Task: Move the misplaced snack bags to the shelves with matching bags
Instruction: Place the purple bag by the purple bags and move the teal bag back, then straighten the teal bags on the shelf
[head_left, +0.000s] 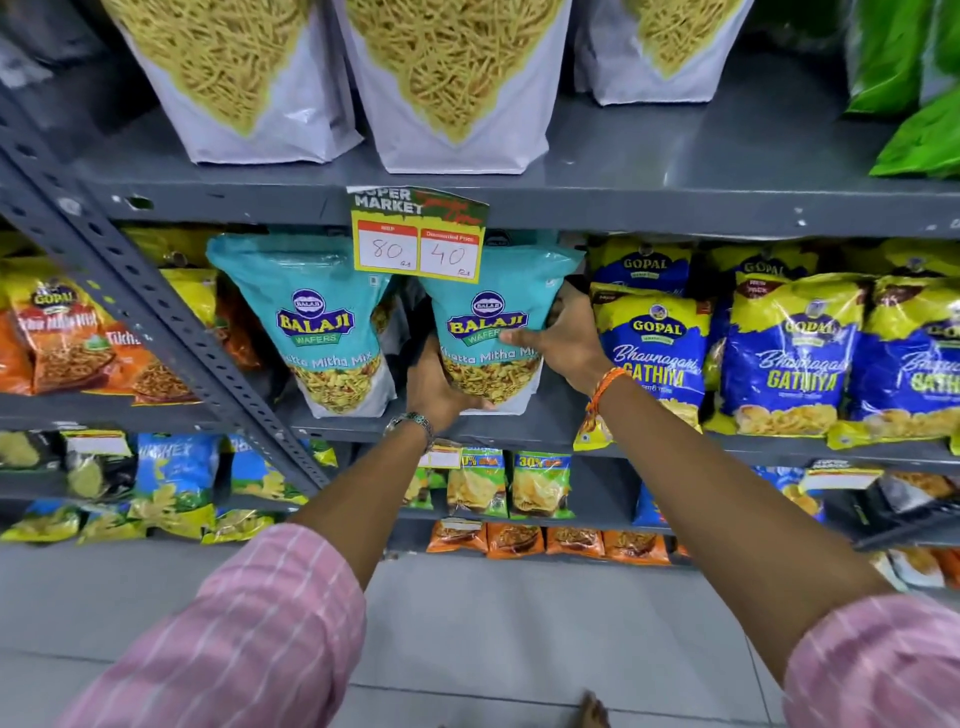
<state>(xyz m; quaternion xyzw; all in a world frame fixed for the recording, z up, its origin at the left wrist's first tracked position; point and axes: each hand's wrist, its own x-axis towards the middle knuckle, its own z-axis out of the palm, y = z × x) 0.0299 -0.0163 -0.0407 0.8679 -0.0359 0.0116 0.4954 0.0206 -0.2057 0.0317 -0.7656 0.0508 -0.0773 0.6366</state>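
While both arms reach up to the middle shelf, a teal Balaji bag stands upright well to the left of the fingers. Next comes the left hand, cupped under the lower left corner of a second teal Balaji bag, its fingers curled round the bottom edge; the rest of them lie hidden behind the pack. That bag stands on the same shelf just beside its twin, below the price tag. On its right edge sits the right hand, thumb pressed across the front, the other fingers wrapped behind the side. Just beyond those fingers stand blue and yellow Gopal bags.
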